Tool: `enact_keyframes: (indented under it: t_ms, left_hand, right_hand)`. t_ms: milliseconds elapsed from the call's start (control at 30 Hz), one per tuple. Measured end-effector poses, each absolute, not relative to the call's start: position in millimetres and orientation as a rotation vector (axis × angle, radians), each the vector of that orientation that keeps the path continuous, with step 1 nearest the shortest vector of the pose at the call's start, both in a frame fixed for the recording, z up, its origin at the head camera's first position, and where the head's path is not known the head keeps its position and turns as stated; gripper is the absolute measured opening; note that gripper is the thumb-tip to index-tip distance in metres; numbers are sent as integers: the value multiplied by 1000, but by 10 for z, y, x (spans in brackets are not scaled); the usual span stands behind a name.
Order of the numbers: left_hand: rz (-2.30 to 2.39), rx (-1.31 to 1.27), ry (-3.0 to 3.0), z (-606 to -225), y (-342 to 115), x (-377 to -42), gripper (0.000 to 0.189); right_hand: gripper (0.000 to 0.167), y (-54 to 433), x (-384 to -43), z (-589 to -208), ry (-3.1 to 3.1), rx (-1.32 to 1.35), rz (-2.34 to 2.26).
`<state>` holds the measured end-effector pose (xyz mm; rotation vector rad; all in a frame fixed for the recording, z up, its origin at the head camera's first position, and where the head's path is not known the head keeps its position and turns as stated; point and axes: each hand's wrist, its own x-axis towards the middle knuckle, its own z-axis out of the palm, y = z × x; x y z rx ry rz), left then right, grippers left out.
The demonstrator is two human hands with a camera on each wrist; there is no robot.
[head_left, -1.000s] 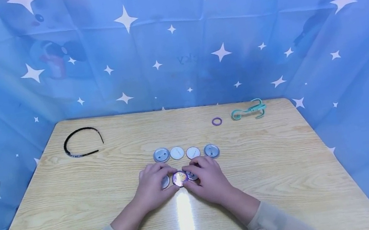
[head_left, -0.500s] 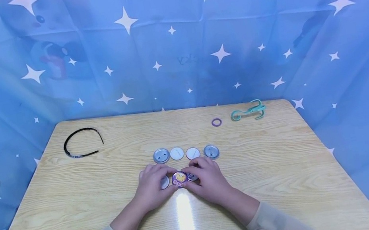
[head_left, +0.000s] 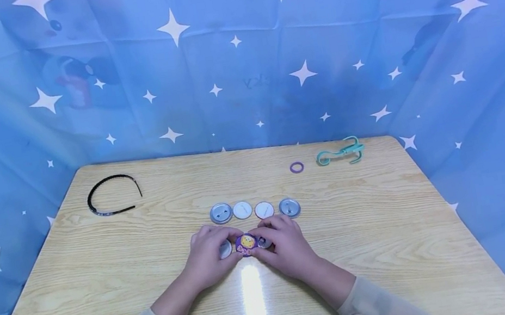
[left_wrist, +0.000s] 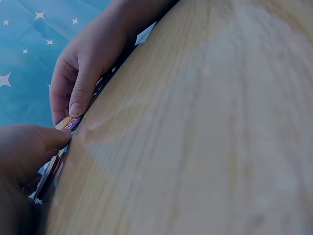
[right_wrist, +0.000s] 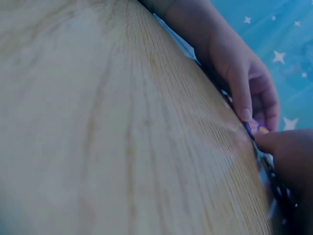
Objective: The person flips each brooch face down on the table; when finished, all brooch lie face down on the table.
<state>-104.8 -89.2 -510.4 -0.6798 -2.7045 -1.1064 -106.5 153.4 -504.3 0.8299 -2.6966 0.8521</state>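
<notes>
A round purple pin badge with a yellow cartoon figure (head_left: 246, 242) lies face up between both hands. My left hand (head_left: 209, 255) pinches its left edge with thumb and fingertips. From the other side my right hand (head_left: 286, 243) grips the right edge the same way. In the left wrist view the badge (left_wrist: 68, 122) sits low at the tabletop. A silvery badge (head_left: 225, 249) is partly covered by the left hand, and a darker badge (head_left: 263, 241) by the right. Behind them lies a row of pin-back badges, among them a white one (head_left: 242, 209), backs up.
On the wooden table (head_left: 105, 291) a black headband (head_left: 102, 211) lies at the back left. A purple ring (head_left: 296, 167) and turquoise scissors (head_left: 342, 151) lie at the back right. A blue star-printed curtain (head_left: 243, 98) hangs behind the table.
The glare on the purple badge has gone, so its yellow figure shows clearly, and its print has turned slightly. Both hands keep nearly the same place and hold.
</notes>
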Motion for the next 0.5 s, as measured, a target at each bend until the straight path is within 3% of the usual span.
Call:
enact_keyframes:
  t_ms: [500]
  left_hand:
    - [-1216, -713, -2625, -5117, -901, -1043, 43]
  right_hand:
    - [28, 1536, -1143, -5074, -2440, 989, 936]
